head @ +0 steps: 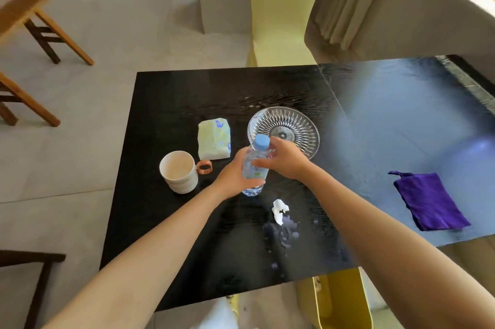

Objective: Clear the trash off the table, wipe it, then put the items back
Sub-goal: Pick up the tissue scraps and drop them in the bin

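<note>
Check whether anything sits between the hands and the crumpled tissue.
Nothing visible does: bare table separates the crumpled tissue from the water bottle just beyond it. But both the left hand and right hand grip that bottle, so neither is free.

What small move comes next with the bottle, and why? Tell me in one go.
Probably lift the clear plastic bottle with the blue cap away to one side. Both the left hand and the right hand grip it, and it is upright just beyond the crumpled white tissue and a wet smear on the black table, which need clearing and wiping.
</note>
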A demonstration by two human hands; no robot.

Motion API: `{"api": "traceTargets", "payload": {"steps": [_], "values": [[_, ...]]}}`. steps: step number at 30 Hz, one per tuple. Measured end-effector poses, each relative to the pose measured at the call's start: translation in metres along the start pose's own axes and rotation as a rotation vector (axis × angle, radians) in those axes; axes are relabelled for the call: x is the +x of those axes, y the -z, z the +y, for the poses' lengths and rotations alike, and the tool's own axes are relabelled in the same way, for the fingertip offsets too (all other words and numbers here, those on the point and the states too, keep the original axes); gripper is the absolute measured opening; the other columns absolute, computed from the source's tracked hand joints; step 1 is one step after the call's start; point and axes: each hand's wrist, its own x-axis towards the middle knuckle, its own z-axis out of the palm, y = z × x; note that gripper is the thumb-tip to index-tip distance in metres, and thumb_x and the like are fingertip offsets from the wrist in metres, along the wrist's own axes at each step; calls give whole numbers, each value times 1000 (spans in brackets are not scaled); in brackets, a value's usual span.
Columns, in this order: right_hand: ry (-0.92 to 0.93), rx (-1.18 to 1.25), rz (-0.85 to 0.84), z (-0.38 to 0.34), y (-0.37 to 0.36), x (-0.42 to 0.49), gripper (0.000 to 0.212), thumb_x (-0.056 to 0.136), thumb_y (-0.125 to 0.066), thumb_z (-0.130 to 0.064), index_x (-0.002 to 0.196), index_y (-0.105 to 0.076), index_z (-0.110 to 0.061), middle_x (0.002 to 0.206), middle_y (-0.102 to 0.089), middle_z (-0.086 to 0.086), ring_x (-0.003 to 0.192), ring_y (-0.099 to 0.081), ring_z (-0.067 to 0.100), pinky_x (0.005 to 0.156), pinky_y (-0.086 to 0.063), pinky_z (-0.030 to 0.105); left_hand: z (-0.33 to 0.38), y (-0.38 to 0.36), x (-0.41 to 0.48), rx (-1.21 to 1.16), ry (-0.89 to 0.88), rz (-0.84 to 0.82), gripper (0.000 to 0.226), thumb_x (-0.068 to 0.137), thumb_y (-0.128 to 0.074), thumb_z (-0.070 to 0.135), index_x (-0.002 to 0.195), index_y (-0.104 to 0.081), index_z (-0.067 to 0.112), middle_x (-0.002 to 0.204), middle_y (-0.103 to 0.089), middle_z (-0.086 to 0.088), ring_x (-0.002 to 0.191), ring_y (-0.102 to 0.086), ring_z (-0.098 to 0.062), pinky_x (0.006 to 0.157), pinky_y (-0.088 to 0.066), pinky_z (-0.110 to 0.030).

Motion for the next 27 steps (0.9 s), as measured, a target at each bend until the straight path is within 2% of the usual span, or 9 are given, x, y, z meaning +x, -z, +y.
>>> {"api": "traceTargets", "payload": {"steps": [2, 5, 7, 10, 13, 15, 19, 22, 27], "values": [[30, 12, -2, -8, -2, 4, 48, 75, -74, -37, 115, -59, -14, 97, -61, -4, 84, -56, 14, 69, -41, 25, -5, 0, 3, -58, 4, 101, 77, 76, -76, 26, 136, -28, 21, 134, -49, 0, 121, -52, -18, 94, -43, -28], [60, 27, -59, -15, -6, 8, 51, 77, -74, -34, 121, -57, -14, 108, -64, -1, 90, -58, 14, 76, -44, 26, -11, 3, 4, -68, 21, 185, 70, 76, -75, 26, 131, -32, 19, 120, -52, 5, 107, -54, -12, 85, -43, -25], [71, 70, -110, -14, -8, 9, 56, 77, -75, -32, 127, -54, -17, 118, -63, -1, 98, -60, 14, 82, -47, 26, -14, 5, 2, -67, 14, 197, 70, 77, -75, 27, 132, -31, 19, 119, -50, 7, 103, -51, -8, 83, -41, -24], [1, 139, -185, 2, -11, 4, 66, 76, -77, -26, 135, -48, -17, 128, -58, 1, 106, -59, 16, 92, -49, 29, -22, 6, -5, -90, 44, 218, 70, 75, -77, 28, 129, -33, 17, 118, -51, 4, 104, -52, -12, 85, -45, -28], [-128, -10, -249, 35, -21, -5, 59, 80, -73, -18, 134, -50, -16, 129, -58, 8, 107, -60, 21, 95, -47, 30, -26, 4, -12, -66, 48, 238, 70, 75, -77, 26, 129, -35, 15, 120, -49, 4, 108, -48, -11, 88, -41, -28], [-218, -148, -262, 58, -33, -12, 51, 83, -69, -21, 131, -53, -17, 128, -60, 10, 112, -59, 23, 96, -45, 32, -26, 2, -15, -50, 38, 244, 69, 76, -77, 24, 130, -35, 14, 118, -44, 8, 108, -43, -7, 88, -37, -25], [-286, -356, -290, 87, -62, -22, 46, 87, -61, -29, 132, -52, -20, 129, -55, 11, 118, -53, 29, 94, -47, 38, -21, -1, -18, -38, 24, 253, 69, 76, -77, 23, 130, -35, 14, 121, -43, 8, 108, -41, -3, 88, -35, -22], [-294, -422, -249, 97, -77, -26, 33, 87, -56, -22, 120, -59, -18, 122, -55, 10, 112, -55, 31, 86, -47, 38, -19, -6, -20, -21, 25, 253, 69, 76, -77, 23, 130, -35, 14, 127, -45, 4, 109, -41, -4, 88, -35, -22], [-355, -272, -97, 105, -83, -32, 22, 88, -50, -16, 103, -66, -12, 112, -63, 11, 102, -60, 33, 79, -47, 35, -18, -17, -21, -29, 62, 257, 73, 75, -77, 22, 133, -32, 15, 134, -45, 2, 114, -44, -7, 90, -35, -22]]}}
